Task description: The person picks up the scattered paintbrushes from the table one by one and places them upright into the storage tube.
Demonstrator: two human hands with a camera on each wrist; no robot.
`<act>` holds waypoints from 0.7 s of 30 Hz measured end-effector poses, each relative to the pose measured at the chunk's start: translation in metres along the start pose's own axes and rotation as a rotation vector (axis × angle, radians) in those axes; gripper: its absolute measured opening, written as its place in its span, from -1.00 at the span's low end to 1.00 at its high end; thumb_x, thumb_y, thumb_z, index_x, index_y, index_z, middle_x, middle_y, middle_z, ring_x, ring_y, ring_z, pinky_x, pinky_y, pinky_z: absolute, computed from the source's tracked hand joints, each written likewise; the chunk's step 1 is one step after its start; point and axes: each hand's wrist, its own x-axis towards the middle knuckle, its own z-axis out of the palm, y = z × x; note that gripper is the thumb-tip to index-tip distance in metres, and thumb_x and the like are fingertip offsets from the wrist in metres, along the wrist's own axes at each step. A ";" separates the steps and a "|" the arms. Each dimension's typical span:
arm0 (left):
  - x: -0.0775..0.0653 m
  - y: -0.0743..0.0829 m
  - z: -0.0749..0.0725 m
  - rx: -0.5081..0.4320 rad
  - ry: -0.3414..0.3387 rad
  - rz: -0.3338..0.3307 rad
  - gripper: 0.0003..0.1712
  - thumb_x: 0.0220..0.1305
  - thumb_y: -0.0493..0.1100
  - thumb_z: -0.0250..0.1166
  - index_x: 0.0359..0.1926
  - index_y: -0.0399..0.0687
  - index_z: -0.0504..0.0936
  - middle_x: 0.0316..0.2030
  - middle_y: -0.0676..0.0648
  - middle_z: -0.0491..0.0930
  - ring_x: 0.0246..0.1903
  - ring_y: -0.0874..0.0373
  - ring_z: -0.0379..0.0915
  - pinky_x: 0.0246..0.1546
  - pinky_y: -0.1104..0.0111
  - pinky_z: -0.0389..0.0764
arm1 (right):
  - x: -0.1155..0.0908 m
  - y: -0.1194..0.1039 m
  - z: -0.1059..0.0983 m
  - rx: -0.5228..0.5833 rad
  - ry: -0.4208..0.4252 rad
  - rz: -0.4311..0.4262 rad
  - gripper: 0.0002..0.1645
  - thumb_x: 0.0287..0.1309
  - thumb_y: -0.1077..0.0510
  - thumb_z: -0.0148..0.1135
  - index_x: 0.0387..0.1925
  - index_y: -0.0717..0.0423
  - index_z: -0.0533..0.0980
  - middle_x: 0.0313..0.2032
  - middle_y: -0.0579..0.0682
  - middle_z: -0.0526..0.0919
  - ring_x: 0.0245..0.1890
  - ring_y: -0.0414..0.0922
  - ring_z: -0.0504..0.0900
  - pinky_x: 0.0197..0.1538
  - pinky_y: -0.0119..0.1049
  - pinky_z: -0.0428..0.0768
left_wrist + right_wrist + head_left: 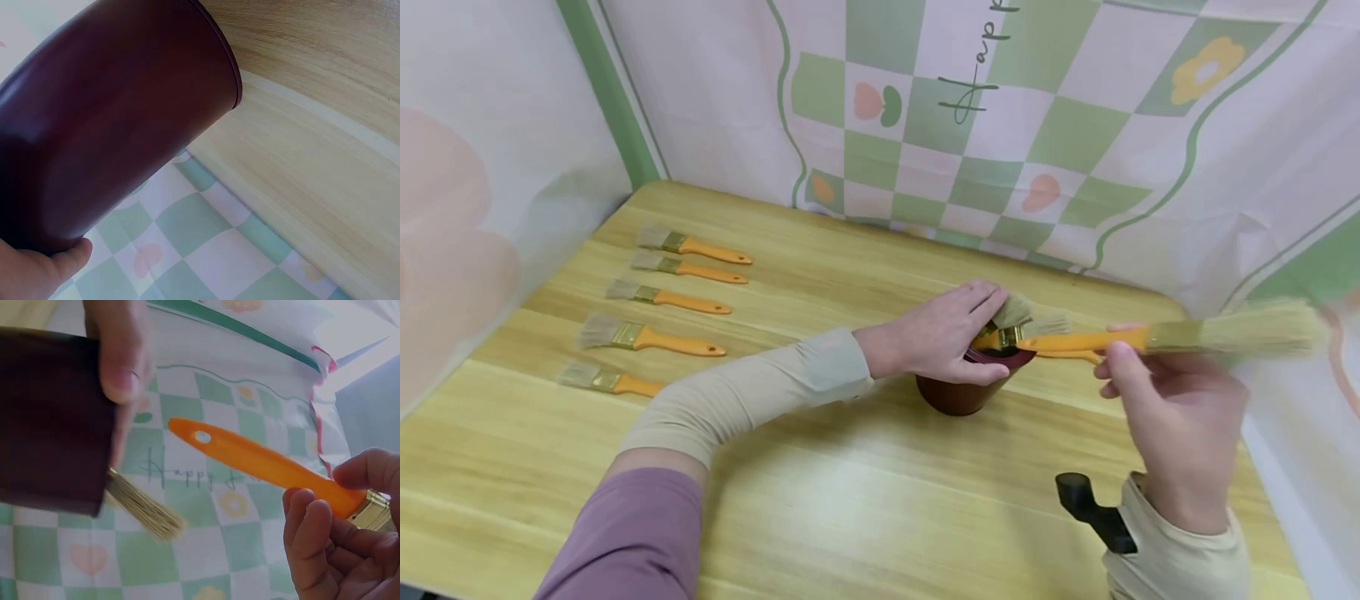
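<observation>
A dark red cup (958,393) stands on the table, with my left hand (936,333) gripping it near the rim. In the left wrist view, a fingertip (74,257) curls over the edge of the cup (125,106). Pale bristles of a paintbrush (1013,312) stick up out of the cup's mouth; the rest is mostly hidden by hand and rim. To the right, my right hand (1180,417) pinches a paintbrush (1090,342) between thumb and fingers, bristles pointing right and handle end towards the cup. Its orange handle (250,459) has a hole at the tip.
Several orange-handled paintbrushes, one of them a wide brush (677,342), lie in a column on the left of the wooden table (820,517), bristles to the left. A checked cloth (985,167) hangs behind the table's back edge. Another orange handle (1067,356) shows below the held brush.
</observation>
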 end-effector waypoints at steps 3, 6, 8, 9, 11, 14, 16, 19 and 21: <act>0.000 0.000 0.001 0.004 0.008 0.004 0.07 0.22 0.40 0.08 0.42 -0.36 0.12 0.36 -0.22 0.24 0.37 0.04 0.17 0.44 0.34 0.16 | -0.001 0.004 0.007 -0.211 -0.002 0.053 -0.82 0.01 0.51 0.22 -0.38 0.27 0.66 -0.56 -0.07 0.71 -0.65 -0.25 0.60 -0.55 -0.52 0.55; 0.001 0.000 0.003 0.001 0.019 0.014 0.07 0.21 0.40 0.08 0.41 -0.36 0.13 0.35 -0.21 0.26 0.35 0.04 0.18 0.43 0.34 0.16 | -0.004 0.007 0.012 -0.442 -0.013 0.067 -0.79 0.04 0.44 0.24 -0.42 0.10 0.66 -0.63 -0.20 0.66 -0.71 -0.30 0.56 -0.57 -0.54 0.54; 0.001 0.001 0.003 -0.005 0.024 0.019 0.06 0.20 0.40 0.09 0.40 -0.36 0.14 0.34 -0.21 0.27 0.35 0.03 0.18 0.44 0.34 0.15 | -0.005 0.007 0.014 -0.583 -0.022 0.059 -0.78 0.05 0.39 0.27 -0.47 -0.01 0.63 -0.68 -0.29 0.61 -0.74 -0.34 0.53 -0.58 -0.56 0.52; 0.001 0.001 0.004 -0.006 0.027 0.022 0.07 0.20 0.40 0.10 0.40 -0.36 0.15 0.34 -0.21 0.27 0.35 0.03 0.18 0.43 0.34 0.16 | -0.006 0.008 0.015 -0.622 -0.030 0.048 -0.78 0.06 0.37 0.28 -0.48 -0.03 0.62 -0.69 -0.31 0.59 -0.76 -0.35 0.52 -0.59 -0.57 0.51; 0.001 0.001 0.004 -0.002 0.029 0.024 0.07 0.20 0.40 0.09 0.40 -0.36 0.15 0.34 -0.21 0.27 0.35 0.04 0.19 0.43 0.34 0.17 | -0.007 0.009 0.018 -0.673 -0.040 0.035 -0.81 0.06 0.34 0.30 -0.49 -0.02 0.61 -0.71 -0.36 0.56 -0.78 -0.36 0.50 -0.61 -0.58 0.49; 0.001 0.001 0.004 -0.003 0.040 0.026 0.06 0.20 0.40 0.10 0.40 -0.35 0.16 0.34 -0.20 0.29 0.34 0.04 0.21 0.42 0.33 0.19 | -0.007 0.011 0.021 -0.725 -0.055 0.033 -0.92 0.06 0.29 0.33 -0.49 0.09 0.62 -0.74 -0.42 0.53 -0.80 -0.36 0.48 -0.64 -0.57 0.46; 0.001 0.000 0.003 -0.009 0.040 0.026 0.06 0.20 0.39 0.10 0.40 -0.36 0.15 0.34 -0.21 0.28 0.34 0.03 0.21 0.42 0.33 0.20 | -0.006 0.014 0.023 -0.757 -0.076 0.043 -0.92 0.06 0.25 0.35 -0.49 0.18 0.63 -0.76 -0.44 0.51 -0.81 -0.35 0.47 -0.65 -0.56 0.44; 0.002 -0.001 0.002 -0.002 0.049 0.032 0.06 0.20 0.38 0.11 0.40 -0.38 0.16 0.34 -0.23 0.28 0.34 0.03 0.22 0.41 0.32 0.21 | -0.004 0.018 0.027 -0.819 -0.128 0.076 -0.82 0.08 0.17 0.37 -0.48 0.25 0.65 -0.77 -0.41 0.51 -0.82 -0.35 0.46 -0.66 -0.55 0.44; 0.002 -0.001 0.002 0.008 0.057 0.037 0.06 0.20 0.38 0.12 0.39 -0.38 0.17 0.33 -0.23 0.29 0.33 0.03 0.23 0.41 0.33 0.20 | -0.002 0.021 0.028 -0.873 -0.167 0.097 -0.77 0.08 0.11 0.38 -0.44 0.25 0.66 -0.75 -0.25 0.58 -0.82 -0.37 0.45 -0.66 -0.54 0.42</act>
